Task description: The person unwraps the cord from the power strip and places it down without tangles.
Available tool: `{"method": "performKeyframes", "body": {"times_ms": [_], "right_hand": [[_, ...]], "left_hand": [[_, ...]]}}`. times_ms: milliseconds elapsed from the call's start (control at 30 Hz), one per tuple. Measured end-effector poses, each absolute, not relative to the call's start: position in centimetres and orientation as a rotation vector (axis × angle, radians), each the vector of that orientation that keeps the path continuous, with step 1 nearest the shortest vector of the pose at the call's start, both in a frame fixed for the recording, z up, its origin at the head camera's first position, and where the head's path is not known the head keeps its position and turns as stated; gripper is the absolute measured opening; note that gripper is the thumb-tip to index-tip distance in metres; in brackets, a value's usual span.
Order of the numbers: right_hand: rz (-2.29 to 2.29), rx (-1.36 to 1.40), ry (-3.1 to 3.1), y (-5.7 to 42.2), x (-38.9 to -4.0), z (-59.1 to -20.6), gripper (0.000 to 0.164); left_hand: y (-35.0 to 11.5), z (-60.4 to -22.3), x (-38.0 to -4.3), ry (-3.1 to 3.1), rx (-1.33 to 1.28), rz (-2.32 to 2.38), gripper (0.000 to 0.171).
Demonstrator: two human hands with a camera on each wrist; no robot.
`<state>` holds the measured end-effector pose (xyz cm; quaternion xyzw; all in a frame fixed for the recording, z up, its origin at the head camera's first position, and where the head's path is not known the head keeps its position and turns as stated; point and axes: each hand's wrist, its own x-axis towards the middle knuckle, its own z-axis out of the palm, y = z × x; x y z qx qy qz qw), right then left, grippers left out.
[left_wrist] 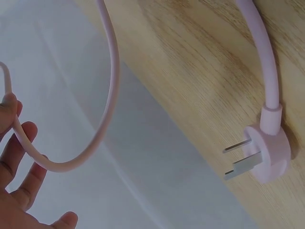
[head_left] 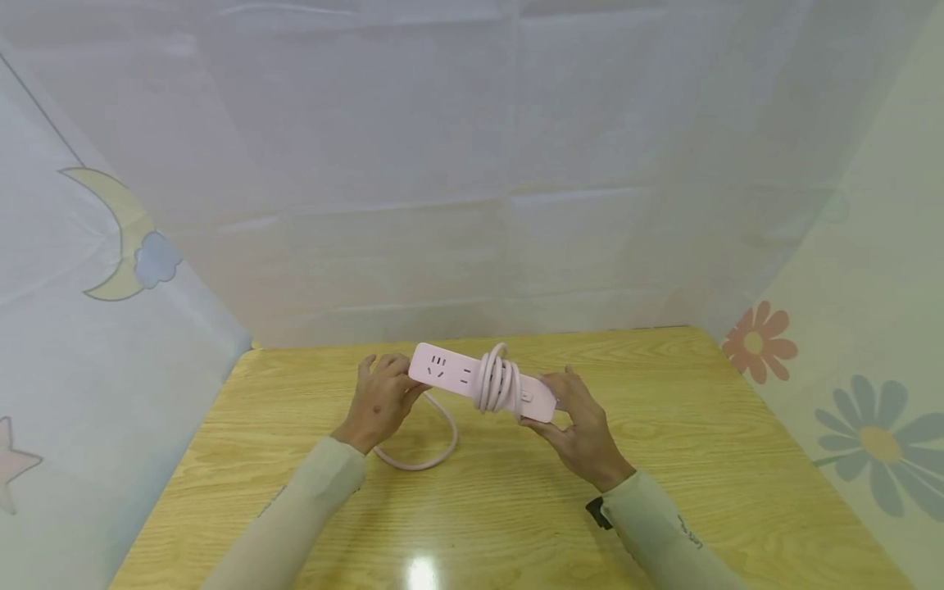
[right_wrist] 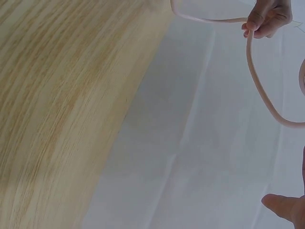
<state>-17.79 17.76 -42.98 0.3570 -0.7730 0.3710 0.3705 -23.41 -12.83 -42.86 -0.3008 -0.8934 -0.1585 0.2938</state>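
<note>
A pink power strip (head_left: 451,374) is held up over the table, tilted down to the right, with several turns of its cord (head_left: 497,385) wound round it. My right hand (head_left: 586,430) grips the strip's right end, thumb at the lower edge. At the left end is my left hand (head_left: 379,401); the left wrist view shows its thumb and fingers pinching the cord (left_wrist: 59,166). A loose loop of cord (head_left: 418,468) droops below the left hand. On the wooden surface, the plug (left_wrist: 271,155) lies with its metal prongs showing.
The wooden table (head_left: 472,524) spans the space under both hands. A pale sheet (head_left: 413,270) hangs behind its far edge. Printed side sheets stand at left and right, one with a moon (head_left: 121,221), the other with flowers (head_left: 881,442).
</note>
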Motion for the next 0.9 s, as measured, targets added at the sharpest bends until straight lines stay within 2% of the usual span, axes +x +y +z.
{"method": "performKeyframes", "body": {"times_ms": [900], "right_hand": [[0.954, 0.912, -1.986, 17.76, -17.75, -43.35, 0.056]], "left_hand": [[-13.48, -41.98, -23.35, -2.399, -0.718, -0.508, 0.008]]}}
